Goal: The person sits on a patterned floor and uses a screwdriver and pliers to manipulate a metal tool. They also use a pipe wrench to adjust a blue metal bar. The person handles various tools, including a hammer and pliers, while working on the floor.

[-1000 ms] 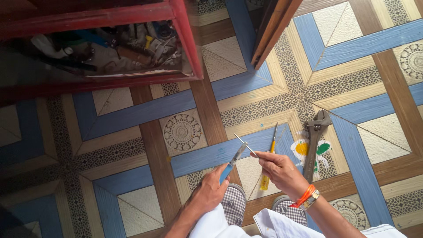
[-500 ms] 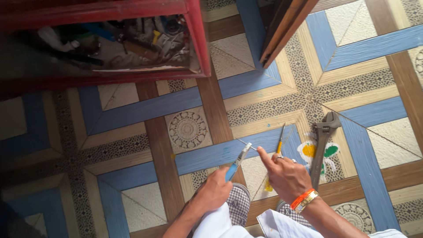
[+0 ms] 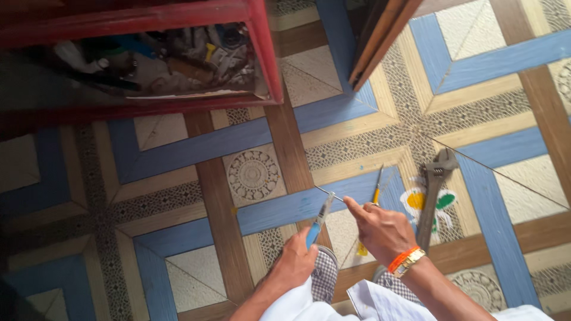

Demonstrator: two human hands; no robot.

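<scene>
My left hand [image 3: 295, 266] grips a blue-handled tool [image 3: 319, 220] that points up and away from me. My right hand [image 3: 380, 229], with an orange band and a gold bracelet at the wrist, pinches a thin metal wire [image 3: 331, 194] at the tool's tip. Both hands hover low over the patterned tile floor [image 3: 178, 154], just above my checked slippers [image 3: 326, 274]. A yellow-handled screwdriver [image 3: 376, 193] lies on the floor right behind my right hand. A grey adjustable wrench [image 3: 433, 193] lies to its right, over a small colourful sticker [image 3: 416, 202].
A red wooden cabinet [image 3: 264, 53] stands open at the upper left; its shelf holds several jumbled tools and cloths [image 3: 172, 56]. A brown wooden board [image 3: 380, 35] leans at the top centre. White clothing [image 3: 380, 300] covers my knees at the bottom.
The view has shifted slightly, so everything sits lower right in frame. My hands have stayed together on the tool and wire, with the wire drawn closer to the tool's tip.
</scene>
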